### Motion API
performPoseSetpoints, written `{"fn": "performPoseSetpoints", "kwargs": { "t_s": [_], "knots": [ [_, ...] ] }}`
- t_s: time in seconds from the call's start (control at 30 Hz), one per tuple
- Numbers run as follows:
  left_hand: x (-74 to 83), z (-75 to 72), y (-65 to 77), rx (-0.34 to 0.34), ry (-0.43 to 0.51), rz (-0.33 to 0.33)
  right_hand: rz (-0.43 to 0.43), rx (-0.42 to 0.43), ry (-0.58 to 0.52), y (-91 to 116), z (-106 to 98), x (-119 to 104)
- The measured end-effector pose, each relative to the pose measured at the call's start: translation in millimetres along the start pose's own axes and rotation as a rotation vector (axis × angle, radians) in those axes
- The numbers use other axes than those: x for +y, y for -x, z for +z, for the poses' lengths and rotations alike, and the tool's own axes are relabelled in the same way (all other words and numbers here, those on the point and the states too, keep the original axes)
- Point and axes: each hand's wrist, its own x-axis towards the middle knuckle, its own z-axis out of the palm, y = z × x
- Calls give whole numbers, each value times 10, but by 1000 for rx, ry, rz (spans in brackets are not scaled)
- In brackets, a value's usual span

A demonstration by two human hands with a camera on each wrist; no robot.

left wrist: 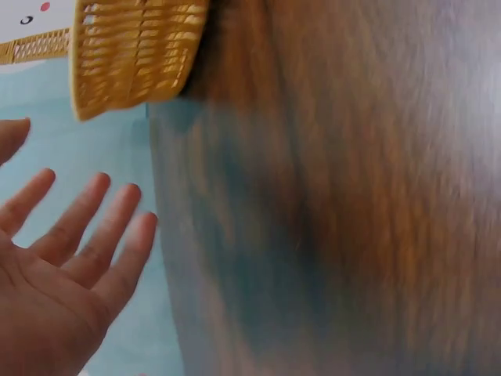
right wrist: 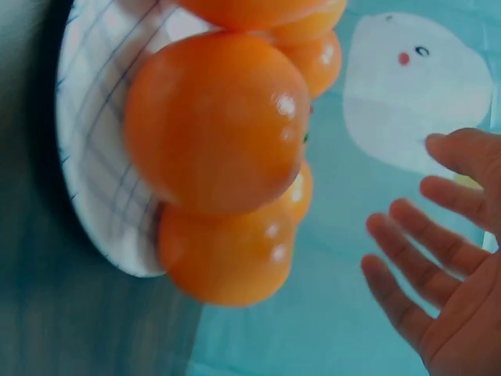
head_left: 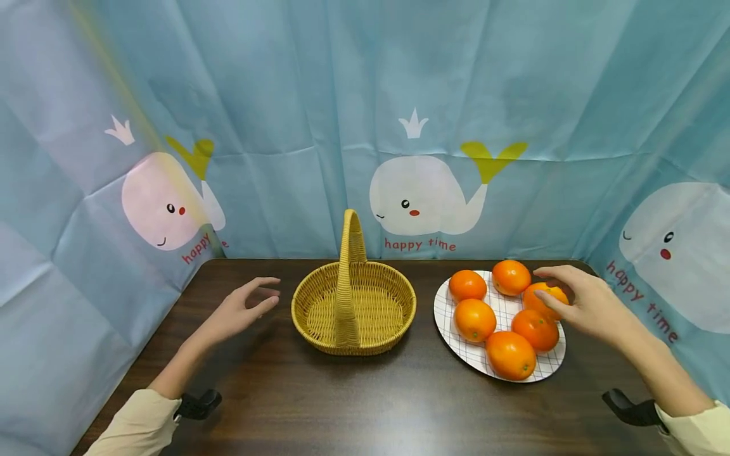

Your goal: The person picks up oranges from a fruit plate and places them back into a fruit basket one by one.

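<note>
Left hand [head_left: 242, 310] relaxed, holding nothing, left of the wicker basket [head_left: 381, 310] | right hand [head_left: 590, 304] empty too, fingers parted beside the oranges [head_left: 475, 320] on their plate [head_left: 504, 310] | I'd cup one fruit softly, lift straight up, sparing its neighbours a nudge

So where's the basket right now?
In the head view, the basket stands on the table before the blue curtain, left of the plate of oranges.

passage: gap between basket [head_left: 371, 347] and plate [head_left: 504, 310] | obstacle: arched handle [head_left: 345, 291]
</note>
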Motion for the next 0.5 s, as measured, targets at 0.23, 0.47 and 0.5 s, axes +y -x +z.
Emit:
{"fn": "performPoseSetpoints", "kwargs": {
  "t_s": [0.23, 0.47, 0.5],
  "knots": [
    [-3, 209, -81, -70, 161, 31, 59, 27, -175, 234, -96, 174],
    [-45, 305, -103, -76, 162, 70, 190, -7, -279, 433, -163, 325],
    [-54, 313, -105, -70, 159, 70, 198, -5, -291, 455, -159, 350]
  ]
}}
